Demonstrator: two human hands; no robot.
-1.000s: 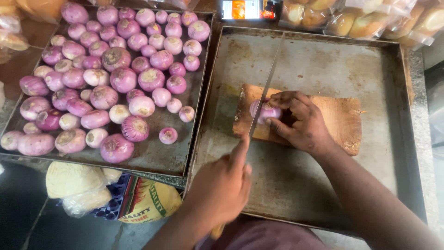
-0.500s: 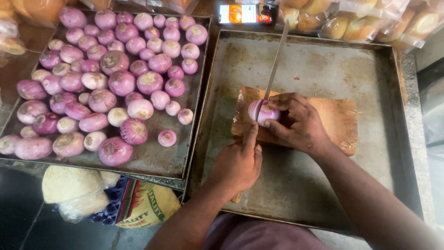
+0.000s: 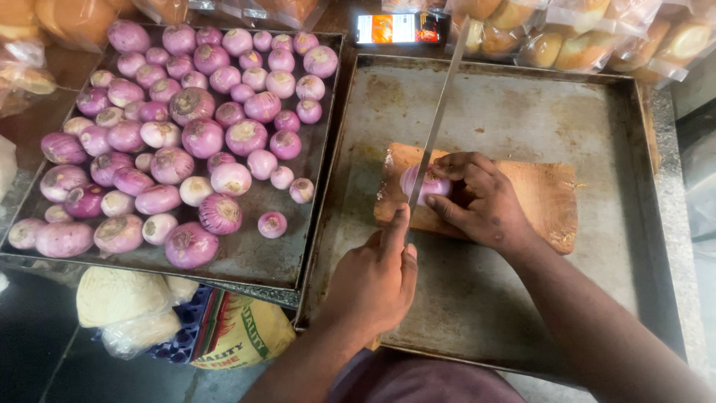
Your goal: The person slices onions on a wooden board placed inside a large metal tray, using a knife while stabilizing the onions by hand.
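Both hands are engaged at the board (image 3: 537,195). We find the left hand (image 3: 373,280) clenched round a knife (image 3: 436,119) handle, forefinger laid along the spine; the handle itself is hidden in the fist. We find the right hand (image 3: 481,198) clawed over a peeled onion (image 3: 419,183), fingertips pressing it to the board's left end.

The blade runs away from the body, tip up toward the far rim of the steel tray (image 3: 597,97), its long axis slightly slanted right. Its near part meets the onion at the exposed left face, just beside the right fingertips. We cannot tell how deep the edge sits. The onion lies ahead of the left hand, under the right, which is nearer.

A second tray (image 3: 283,261) of whole onions (image 3: 201,138) stands well apart, left.
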